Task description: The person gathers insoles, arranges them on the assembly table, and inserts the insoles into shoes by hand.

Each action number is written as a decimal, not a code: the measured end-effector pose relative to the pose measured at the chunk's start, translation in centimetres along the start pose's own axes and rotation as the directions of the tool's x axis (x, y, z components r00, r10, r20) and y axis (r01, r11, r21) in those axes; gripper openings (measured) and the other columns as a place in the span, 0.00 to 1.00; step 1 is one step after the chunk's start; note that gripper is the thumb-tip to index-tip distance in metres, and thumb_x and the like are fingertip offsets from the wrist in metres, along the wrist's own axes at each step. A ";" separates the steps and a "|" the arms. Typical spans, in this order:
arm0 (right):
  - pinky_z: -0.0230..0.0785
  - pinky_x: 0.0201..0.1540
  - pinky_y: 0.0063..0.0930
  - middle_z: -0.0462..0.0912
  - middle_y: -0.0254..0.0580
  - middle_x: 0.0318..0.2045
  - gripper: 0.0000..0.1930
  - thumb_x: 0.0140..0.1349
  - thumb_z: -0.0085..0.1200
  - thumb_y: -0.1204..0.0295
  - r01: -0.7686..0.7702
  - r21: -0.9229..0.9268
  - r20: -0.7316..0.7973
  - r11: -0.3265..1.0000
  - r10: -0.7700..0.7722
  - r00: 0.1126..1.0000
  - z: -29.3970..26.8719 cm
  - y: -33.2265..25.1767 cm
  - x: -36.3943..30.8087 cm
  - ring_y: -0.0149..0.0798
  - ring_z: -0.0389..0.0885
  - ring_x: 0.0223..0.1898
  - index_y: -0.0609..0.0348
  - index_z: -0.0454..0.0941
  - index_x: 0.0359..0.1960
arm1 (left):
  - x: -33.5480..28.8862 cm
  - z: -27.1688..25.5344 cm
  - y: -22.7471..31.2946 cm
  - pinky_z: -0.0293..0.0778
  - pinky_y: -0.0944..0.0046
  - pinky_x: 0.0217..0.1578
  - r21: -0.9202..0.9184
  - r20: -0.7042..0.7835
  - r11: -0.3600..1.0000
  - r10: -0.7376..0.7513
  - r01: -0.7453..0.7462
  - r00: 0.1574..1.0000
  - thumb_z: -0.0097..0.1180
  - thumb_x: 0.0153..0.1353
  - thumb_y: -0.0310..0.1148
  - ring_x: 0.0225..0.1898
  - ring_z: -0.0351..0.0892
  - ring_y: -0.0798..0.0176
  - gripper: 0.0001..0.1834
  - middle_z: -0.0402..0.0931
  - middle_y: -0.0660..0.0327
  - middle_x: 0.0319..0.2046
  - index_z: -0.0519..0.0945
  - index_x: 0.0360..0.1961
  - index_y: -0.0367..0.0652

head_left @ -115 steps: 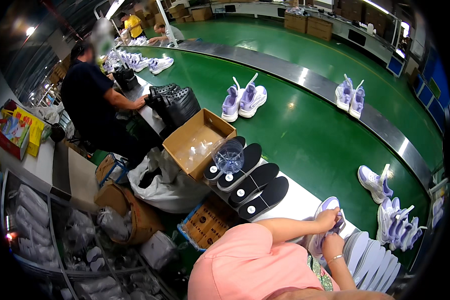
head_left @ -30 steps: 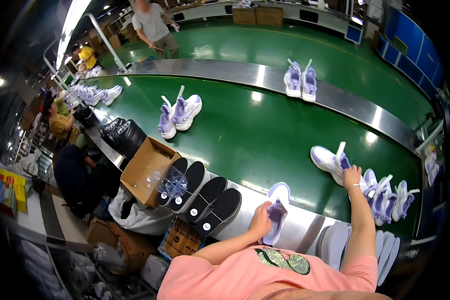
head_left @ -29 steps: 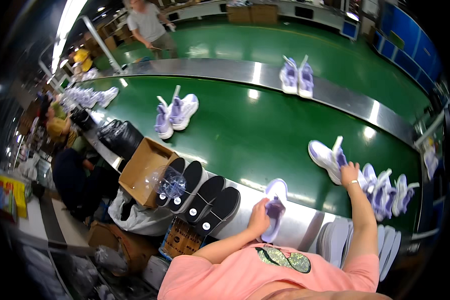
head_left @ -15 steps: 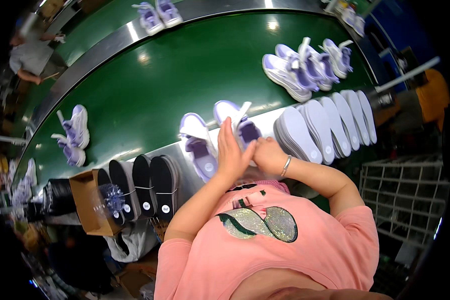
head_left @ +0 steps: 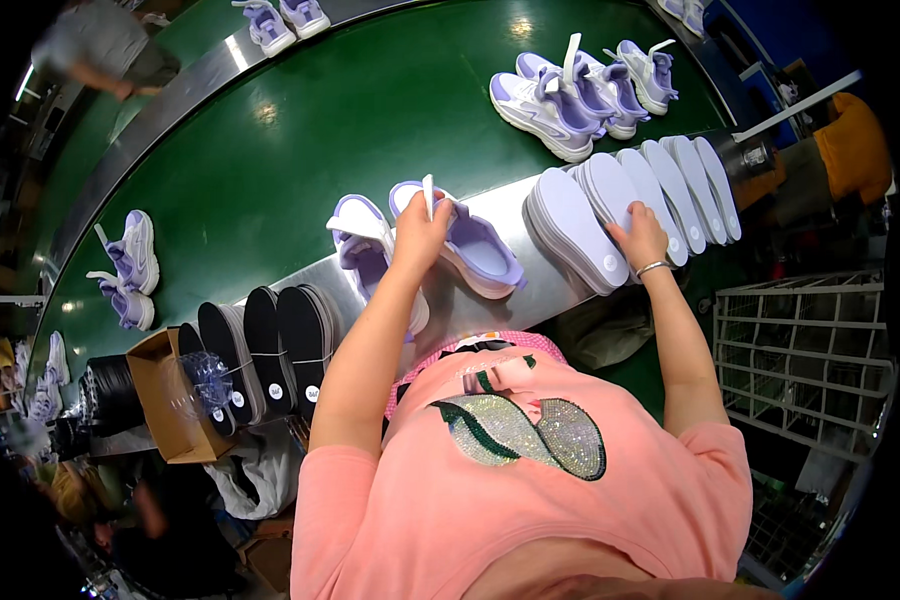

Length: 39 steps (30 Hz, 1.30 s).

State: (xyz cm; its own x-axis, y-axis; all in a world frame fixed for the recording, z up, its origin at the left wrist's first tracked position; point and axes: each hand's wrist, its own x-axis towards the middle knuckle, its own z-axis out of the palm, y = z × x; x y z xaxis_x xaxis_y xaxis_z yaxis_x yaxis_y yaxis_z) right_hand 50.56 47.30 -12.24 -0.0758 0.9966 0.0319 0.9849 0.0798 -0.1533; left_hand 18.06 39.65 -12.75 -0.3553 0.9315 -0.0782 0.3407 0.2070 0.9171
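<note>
Two white and lilac sneakers lie side by side in front of me on the metal edge of the table. My left hand is closed on the raised white tongue of the right sneaker, and a pale insole shows inside that shoe. The left sneaker is partly hidden behind my left forearm. My right hand rests over the row of light grey insoles, thumb and fingers apart, touching the second stack. The nearest insole stack lies just left of that hand.
Several more sneakers stand at the far right on the green belt, and another pair at the left. Bundled black insoles and an open cardboard box sit at near left. A wire rack stands at right.
My right hand has left the right sneaker and moved right to the grey insoles. My left hand, flat beside that sneaker before, now grips its tongue. The sneaker has turned, its heel further right.
</note>
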 end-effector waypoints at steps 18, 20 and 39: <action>0.67 0.22 0.32 0.75 0.47 0.17 0.08 0.43 0.48 0.71 0.511 0.291 0.472 0.809 -0.585 0.659 -2.2 -15.9 -3.8 0.42 0.75 0.18 0.62 0.77 0.19 | -2.8 1.5 1.3 0.67 0.50 0.30 0.119 -0.099 0.993 0.037 -0.025 0.994 0.45 0.55 0.34 0.29 0.72 0.40 0.11 0.73 0.43 0.24 0.68 0.34 0.36; 0.67 0.26 0.38 0.74 0.50 0.22 0.07 0.40 0.48 0.71 0.710 0.099 0.325 0.697 -0.698 0.639 -0.9 -17.6 -4.8 0.47 0.75 0.23 0.59 0.77 0.18 | -2.9 1.9 0.5 0.66 0.48 0.29 0.098 -0.122 0.994 0.057 -0.045 0.991 0.44 0.55 0.34 0.28 0.71 0.39 0.11 0.72 0.42 0.24 0.66 0.35 0.36; 0.69 0.28 0.33 0.76 0.47 0.18 0.09 0.45 0.48 0.67 0.846 0.063 0.364 0.529 -0.802 0.474 1.4 -17.4 -3.6 0.44 0.76 0.23 0.58 0.76 0.17 | -2.7 2.2 -0.6 0.66 0.61 0.26 -0.052 -0.173 0.998 -0.045 0.036 0.984 0.46 0.54 0.34 0.23 0.71 0.54 0.10 0.72 0.50 0.21 0.71 0.35 0.39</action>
State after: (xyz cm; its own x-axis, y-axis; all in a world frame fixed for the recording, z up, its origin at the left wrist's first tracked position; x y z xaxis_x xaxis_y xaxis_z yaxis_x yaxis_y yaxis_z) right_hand 33.45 42.32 -11.06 -0.8820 0.4160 -0.2214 0.4475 0.8866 -0.1168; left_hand 20.69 37.69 -13.94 -0.5157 0.8553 -0.0502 0.2819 0.2247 0.9328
